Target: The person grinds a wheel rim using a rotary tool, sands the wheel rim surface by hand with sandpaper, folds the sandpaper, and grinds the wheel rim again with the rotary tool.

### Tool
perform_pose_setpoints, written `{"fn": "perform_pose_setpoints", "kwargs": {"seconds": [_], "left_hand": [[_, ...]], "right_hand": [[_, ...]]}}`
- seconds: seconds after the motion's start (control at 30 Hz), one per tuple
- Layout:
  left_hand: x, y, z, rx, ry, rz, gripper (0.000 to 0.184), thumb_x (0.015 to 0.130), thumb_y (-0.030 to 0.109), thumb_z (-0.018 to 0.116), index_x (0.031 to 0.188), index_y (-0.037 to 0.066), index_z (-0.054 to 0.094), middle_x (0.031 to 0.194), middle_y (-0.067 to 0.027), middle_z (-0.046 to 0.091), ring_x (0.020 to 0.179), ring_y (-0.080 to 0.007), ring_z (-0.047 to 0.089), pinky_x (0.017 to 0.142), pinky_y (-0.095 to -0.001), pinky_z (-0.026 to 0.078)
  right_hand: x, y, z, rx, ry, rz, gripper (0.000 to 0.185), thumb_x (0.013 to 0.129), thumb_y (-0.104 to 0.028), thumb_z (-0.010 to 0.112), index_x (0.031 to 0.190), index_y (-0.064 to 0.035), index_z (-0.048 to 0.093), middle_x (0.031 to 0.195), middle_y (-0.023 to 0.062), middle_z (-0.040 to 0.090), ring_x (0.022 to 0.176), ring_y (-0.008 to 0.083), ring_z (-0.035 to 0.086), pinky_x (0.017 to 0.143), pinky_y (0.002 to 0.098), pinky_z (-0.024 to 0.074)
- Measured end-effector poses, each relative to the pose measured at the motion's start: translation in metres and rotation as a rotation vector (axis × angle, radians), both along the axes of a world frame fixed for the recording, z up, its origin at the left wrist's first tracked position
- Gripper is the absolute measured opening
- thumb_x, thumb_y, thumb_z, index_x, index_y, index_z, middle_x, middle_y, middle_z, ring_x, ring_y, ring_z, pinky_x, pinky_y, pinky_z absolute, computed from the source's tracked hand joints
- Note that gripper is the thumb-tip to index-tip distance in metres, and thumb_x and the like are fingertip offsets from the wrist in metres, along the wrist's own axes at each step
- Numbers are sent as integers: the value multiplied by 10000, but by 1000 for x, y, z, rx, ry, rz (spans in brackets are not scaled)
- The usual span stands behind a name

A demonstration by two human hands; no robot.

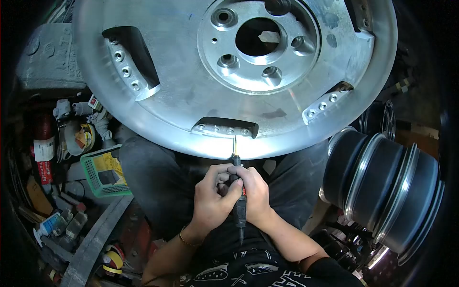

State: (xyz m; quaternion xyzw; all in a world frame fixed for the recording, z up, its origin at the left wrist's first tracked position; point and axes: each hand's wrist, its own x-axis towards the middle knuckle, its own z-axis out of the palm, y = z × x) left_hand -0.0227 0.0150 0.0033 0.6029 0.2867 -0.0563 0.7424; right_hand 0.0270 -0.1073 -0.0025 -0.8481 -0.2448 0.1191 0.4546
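A slim black rotary tool (pixel 240 209) is between my hands, its thin shaft pointing away from me. My left hand (pixel 213 196) is closed around its left side, with thumb and fingertips at the upper body. From the other side, my right hand (pixel 255 191) wraps the same tool near its front end. Just beyond, a large silver wheel rim (pixel 177 103) lies face up over my knees. The tool's tip reaches the lower edge of a slot (pixel 231 130) lined with small holes. Whether the tip touches the metal, I cannot tell.
Several dark wheel barrels with shiny lips (pixel 382 186) are stacked at the right. To the left are a green basket (pixel 104 179) with yellow packaging, a red bottle (pixel 44 148) and assorted clutter. A grey metal beam (pixel 93 244) runs along the lower left.
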Motion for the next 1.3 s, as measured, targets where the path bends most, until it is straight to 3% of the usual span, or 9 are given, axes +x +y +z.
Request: {"fn": "perform_pose_setpoints", "kwargs": {"seconds": [0.3,0.37,0.57,0.67,0.77,0.9,0.97,1.17,1.3], "left_hand": [[3,-1,-4,-25,-74,28,359,872,18,684,1207,-46,573,842,-74,663,718,-70,586,634,-232,481],[5,3,1,-48,-8,-51,366,887,-38,618,1246,-45,545,923,-55,628,818,-69,580,733,-233,481],[3,8,0,53,-42,-80,357,894,-35,593,1248,-43,551,954,-70,633,834,-80,584,756,-238,485],[-4,5,-12,70,-41,38,383,832,39,681,1206,-8,610,882,-96,649,737,-116,576,665,-272,494],[-1,6,-9,87,-98,-21,341,884,-27,582,1225,-31,573,920,-58,615,827,-80,570,750,-243,480],[6,8,-1,77,-20,-105,354,872,-13,591,1225,-28,573,916,-55,613,836,-81,566,759,-246,479],[5,5,-6,126,-57,-8,360,815,66,683,1163,0,617,862,-96,633,741,-141,557,670,-288,487],[-3,8,-16,136,-86,53,349,811,63,681,1149,4,614,880,-113,650,760,-163,586,678,-298,493],[7,4,-8,125,-101,-41,325,861,-19,588,1185,-28,570,932,-61,625,823,-87,568,743,-255,476]], "right_hand": [[0,-2,-3,6,16,8,355,814,-109,662,1147,-5,598,816,166,542,728,360,569,652,429,480],[0,-3,-4,-11,29,9,355,810,-105,658,1144,-1,595,830,171,539,735,364,567,652,431,477],[-1,3,-7,4,31,37,373,803,-108,661,1153,2,592,835,176,535,733,369,562,649,430,474],[0,7,-3,-38,82,60,382,798,-114,667,1155,1,592,831,176,533,729,370,562,648,434,473],[0,6,-2,-42,74,56,394,794,-120,673,1161,0,592,831,176,533,726,372,563,648,438,473],[0,4,-3,-29,50,37,406,793,-120,675,1172,-2,591,836,177,535,729,373,567,652,440,477],[0,5,-6,11,52,36,415,794,-122,675,1183,-6,588,836,176,537,738,378,571,661,442,482],[0,13,-4,-21,86,61,391,797,-117,672,1165,-11,596,845,177,553,744,382,576,669,450,487],[0,5,-5,-19,62,28,367,799,-112,668,1145,-11,601,855,179,559,750,380,580,668,447,489]]}}
